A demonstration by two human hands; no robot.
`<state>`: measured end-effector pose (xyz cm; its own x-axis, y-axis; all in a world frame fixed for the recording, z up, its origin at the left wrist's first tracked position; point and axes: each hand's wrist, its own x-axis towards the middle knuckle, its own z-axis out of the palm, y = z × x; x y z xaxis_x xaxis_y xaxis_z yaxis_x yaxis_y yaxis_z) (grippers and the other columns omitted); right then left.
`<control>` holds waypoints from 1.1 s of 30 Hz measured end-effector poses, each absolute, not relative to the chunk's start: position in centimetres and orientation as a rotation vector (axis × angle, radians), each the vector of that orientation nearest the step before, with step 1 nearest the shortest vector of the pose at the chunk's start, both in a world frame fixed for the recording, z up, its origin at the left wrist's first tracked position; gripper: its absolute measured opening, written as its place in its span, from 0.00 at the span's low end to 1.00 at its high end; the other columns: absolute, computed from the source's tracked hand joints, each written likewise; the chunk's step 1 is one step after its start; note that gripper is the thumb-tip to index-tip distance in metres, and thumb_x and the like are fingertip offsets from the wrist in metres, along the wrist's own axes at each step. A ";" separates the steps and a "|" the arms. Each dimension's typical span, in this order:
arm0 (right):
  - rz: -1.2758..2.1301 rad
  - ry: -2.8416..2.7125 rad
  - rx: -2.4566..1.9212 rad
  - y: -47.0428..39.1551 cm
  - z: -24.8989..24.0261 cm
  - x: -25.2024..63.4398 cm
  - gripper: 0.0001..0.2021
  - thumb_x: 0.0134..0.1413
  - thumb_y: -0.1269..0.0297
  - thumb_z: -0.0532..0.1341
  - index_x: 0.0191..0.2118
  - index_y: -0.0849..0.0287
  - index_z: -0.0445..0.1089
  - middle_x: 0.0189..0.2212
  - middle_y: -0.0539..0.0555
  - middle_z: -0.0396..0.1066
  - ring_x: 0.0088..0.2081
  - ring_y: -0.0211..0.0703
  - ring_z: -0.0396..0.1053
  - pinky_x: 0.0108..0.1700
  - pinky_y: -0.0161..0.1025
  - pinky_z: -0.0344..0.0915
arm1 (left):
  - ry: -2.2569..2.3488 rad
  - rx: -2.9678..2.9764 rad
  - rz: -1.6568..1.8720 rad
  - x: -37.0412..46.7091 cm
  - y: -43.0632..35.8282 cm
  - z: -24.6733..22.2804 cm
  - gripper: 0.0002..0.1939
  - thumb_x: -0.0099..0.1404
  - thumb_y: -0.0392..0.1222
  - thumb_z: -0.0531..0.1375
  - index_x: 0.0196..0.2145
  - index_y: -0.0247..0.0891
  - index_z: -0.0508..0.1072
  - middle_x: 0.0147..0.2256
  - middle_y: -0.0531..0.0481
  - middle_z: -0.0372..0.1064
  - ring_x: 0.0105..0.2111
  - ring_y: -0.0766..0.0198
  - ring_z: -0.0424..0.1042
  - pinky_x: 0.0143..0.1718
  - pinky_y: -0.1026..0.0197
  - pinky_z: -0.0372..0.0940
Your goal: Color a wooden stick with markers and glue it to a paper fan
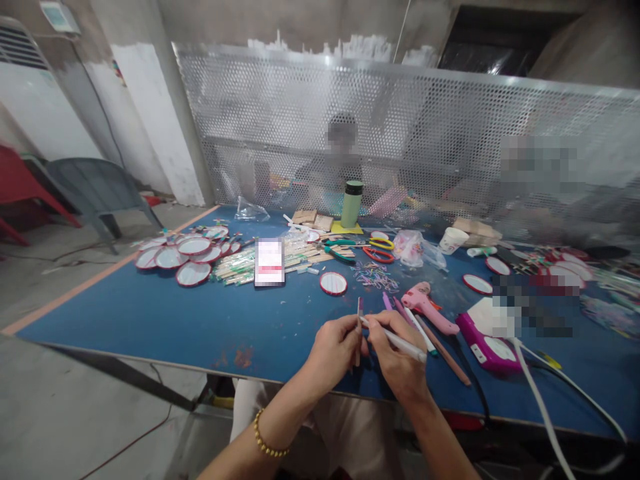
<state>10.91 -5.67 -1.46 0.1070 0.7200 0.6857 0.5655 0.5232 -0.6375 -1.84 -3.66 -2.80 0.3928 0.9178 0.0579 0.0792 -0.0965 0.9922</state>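
My left hand [331,348] is closed around a thin flat wooden stick [360,306] with a purple patch near its upper end. In my right hand [404,375] is a white marker pen [406,347], its tip at the stick just above my left fingers. Whether the tip touches the stick is too small to tell. Beside my right hand lie several pens [420,331] and a pink glue gun [429,309]. Just beyond my hands are a white disc with a red rim [333,284] and a scatter of coloured paper clips [375,276].
Red-rimmed discs [193,273] are piled at the left, near bundled wooden sticks [235,267]. Scissors [379,255], a green bottle [352,205] and a paper cup [453,240] stand or lie farther back. White cables [537,400] run from a purple box [485,347] at the right. Perforated metal [280,120] closes the back.
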 end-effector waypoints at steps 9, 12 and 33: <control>0.089 -1.562 -1.159 -5.7 -1.5 11.0 0.12 0.61 0.64 0.58 0.27 0.56 0.72 0.17 0.47 0.71 0.19 0.37 0.67 0.23 0.32 0.66 | 0.920 1.490 0.921 -1.9 -3.7 -2.8 0.14 0.68 0.46 0.51 0.26 0.39 0.66 0.16 0.57 0.60 0.16 0.69 0.60 0.21 0.68 0.57; 0.087 -1.541 -1.142 -5.7 -1.5 10.9 0.11 0.61 0.65 0.58 0.27 0.56 0.72 0.17 0.47 0.71 0.18 0.36 0.67 0.23 0.32 0.65 | 0.911 1.489 0.927 -1.9 -3.6 -2.9 0.14 0.68 0.46 0.52 0.27 0.38 0.67 0.17 0.57 0.61 0.16 0.69 0.60 0.21 0.68 0.57; 0.111 -1.503 -1.168 -5.8 -1.7 11.1 0.11 0.61 0.64 0.59 0.27 0.57 0.72 0.17 0.47 0.70 0.18 0.36 0.66 0.22 0.32 0.64 | 0.874 1.428 0.919 -1.8 -3.6 -2.8 0.15 0.67 0.49 0.53 0.27 0.39 0.67 0.17 0.58 0.61 0.15 0.70 0.59 0.18 0.68 0.55</control>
<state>11.07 -5.76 -1.69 0.1697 0.6970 0.6967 0.5871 0.4962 -0.6395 -1.82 -3.58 -2.85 0.4123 0.9098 0.0478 0.0026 -0.0537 0.9986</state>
